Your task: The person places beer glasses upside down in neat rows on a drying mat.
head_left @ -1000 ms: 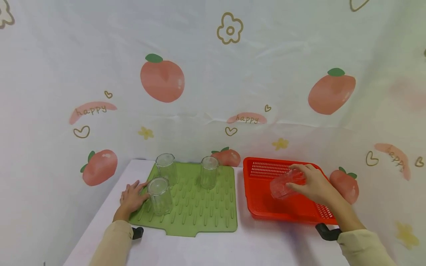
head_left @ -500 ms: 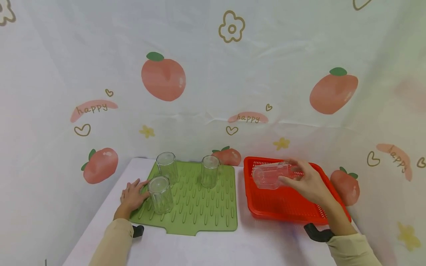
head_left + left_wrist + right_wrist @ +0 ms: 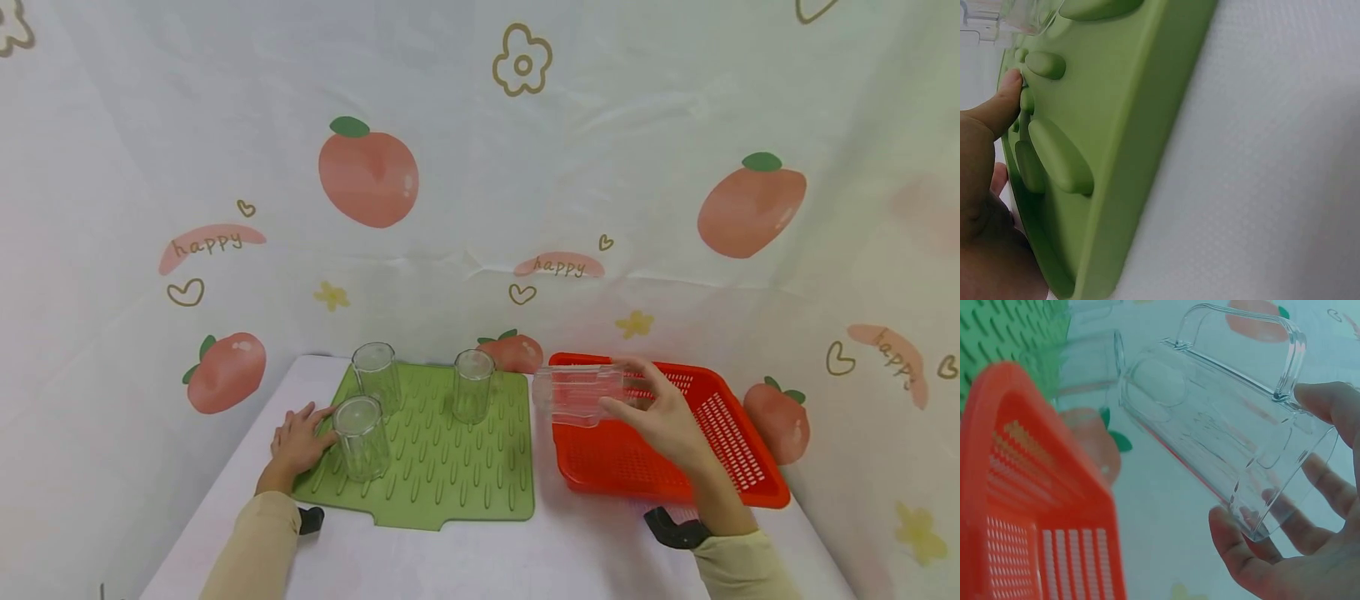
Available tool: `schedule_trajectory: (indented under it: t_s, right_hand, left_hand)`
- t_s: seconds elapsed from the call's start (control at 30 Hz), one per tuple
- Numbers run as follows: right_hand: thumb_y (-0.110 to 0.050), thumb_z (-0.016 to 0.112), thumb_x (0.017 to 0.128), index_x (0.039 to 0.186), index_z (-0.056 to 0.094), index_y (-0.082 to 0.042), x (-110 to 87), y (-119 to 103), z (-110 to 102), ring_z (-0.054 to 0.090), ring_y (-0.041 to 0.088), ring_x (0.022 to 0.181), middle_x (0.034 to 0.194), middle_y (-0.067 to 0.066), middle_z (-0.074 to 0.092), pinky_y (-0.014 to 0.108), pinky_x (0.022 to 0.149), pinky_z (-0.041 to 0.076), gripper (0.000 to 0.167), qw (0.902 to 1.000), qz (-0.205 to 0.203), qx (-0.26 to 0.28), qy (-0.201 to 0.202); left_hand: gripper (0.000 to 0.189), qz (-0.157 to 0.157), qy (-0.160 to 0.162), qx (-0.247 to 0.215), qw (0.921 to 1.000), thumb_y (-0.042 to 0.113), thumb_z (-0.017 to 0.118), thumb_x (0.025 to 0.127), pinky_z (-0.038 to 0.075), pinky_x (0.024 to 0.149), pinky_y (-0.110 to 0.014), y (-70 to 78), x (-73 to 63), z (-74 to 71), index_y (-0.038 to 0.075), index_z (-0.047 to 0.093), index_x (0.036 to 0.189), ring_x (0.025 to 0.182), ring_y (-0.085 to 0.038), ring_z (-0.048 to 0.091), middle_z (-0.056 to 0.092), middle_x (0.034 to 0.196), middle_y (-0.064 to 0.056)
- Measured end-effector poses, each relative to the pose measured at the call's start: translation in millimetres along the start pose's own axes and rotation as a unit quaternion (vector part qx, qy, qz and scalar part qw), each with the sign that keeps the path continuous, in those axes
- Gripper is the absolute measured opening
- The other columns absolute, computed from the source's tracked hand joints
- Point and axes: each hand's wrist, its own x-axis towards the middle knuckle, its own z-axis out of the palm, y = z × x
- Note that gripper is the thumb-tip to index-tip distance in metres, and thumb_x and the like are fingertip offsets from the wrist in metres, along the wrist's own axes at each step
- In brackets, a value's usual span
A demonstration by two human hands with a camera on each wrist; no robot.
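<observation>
My right hand (image 3: 660,412) grips a clear glass mug (image 3: 576,395) by one end, thumb on one side and fingers on the other. The mug lies sideways in the air over the left part of the red basket (image 3: 750,446); its loop handle shows in the right wrist view (image 3: 1300,347). My left hand (image 3: 300,442) rests at the left edge of the green ridged drying mat (image 3: 450,467), fingers spread, thumb on the mat in the left wrist view (image 3: 1007,103). Beside it stands one clear glass (image 3: 363,442); two more, a back left glass (image 3: 377,379) and a back right glass (image 3: 472,387), stand behind.
The mat and basket sit side by side on a white-covered table (image 3: 480,562), with a narrow gap between them. A white curtain (image 3: 600,125) printed with fruit hangs close behind and at both sides. The basket has raised, slotted walls.
My right hand has lifted the mug out of the basket and carried it left, turning it from tilted to nearly level. My left hand has stayed at the mat's edge.
</observation>
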Motion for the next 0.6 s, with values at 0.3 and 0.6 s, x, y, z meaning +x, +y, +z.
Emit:
schedule_trajectory:
  t_s: [0.3, 0.6]
  right_hand:
    - [-0.026, 0.076, 0.093, 0.145, 0.047, -0.020, 3.0, 4, 34, 0.059, 0.035, 0.117, 0.135, 0.013, 0.058, 0.026, 0.083, 0.060, 0.060, 0.9979, -0.009, 0.064, -0.008]
    - [-0.014, 0.076, 0.091, 0.141, 0.051, -0.016, 7.1, 10, 74, 0.060, 0.037, 0.118, 0.137, 0.019, 0.056, 0.026, 0.083, 0.061, 0.056, 0.9899, -0.038, 0.135, -0.022]
  left_hand:
    - [0.058, 0.009, 0.017, -0.004, 0.9998, 0.024, 0.056, 0.096, -0.002, 0.117, -0.078, -1.1, 3.0, 0.6, 0.006, 0.045, 0.149, 0.151, -0.061, -0.005, 0.015, 0.166, -0.029]
    - [0.057, 0.007, -0.001, 0.015, 0.9999, 0.026, 0.056, 0.099, 0.002, 0.117, -0.078, 1.7, -0.3, -2.5, 0.007, 0.044, 0.152, 0.150, -0.062, -0.004, 0.015, 0.166, -0.029]
